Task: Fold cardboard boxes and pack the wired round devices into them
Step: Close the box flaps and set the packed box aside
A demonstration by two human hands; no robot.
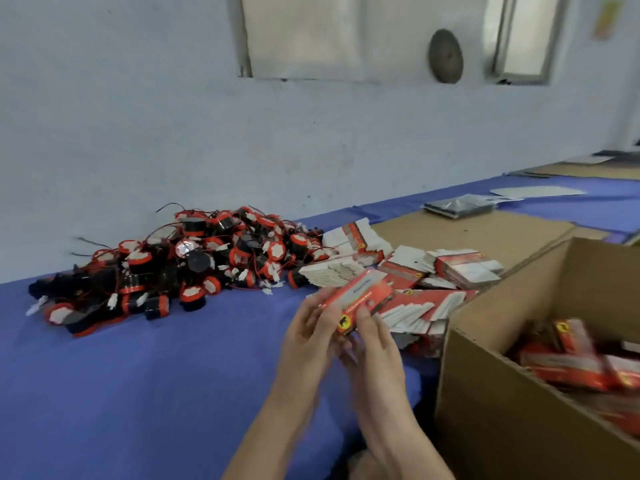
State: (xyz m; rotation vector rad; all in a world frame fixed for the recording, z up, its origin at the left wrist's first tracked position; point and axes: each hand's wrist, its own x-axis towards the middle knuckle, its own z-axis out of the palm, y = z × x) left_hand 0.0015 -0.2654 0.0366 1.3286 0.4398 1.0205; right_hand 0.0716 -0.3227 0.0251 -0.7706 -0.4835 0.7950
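Note:
Both hands hold one small red and white cardboard box [360, 299] above the blue table, in the middle of the view. My left hand [308, 336] grips its left end; my right hand [375, 341] pinches its lower right side, beside a yellow logo. A large heap of round black and red wired devices [183, 261] lies on the table to the left, by the wall. Several flat unfolded red and white boxes [415, 271] are strewn just behind my hands.
A big open brown carton [485, 386] at the right holds several filled red boxes [575, 362]. The table has a blue cover [138, 393], with brown cardboard sheets [467, 233] further back. A grey packet [457, 205] lies far right. The pale wall runs close behind the heap.

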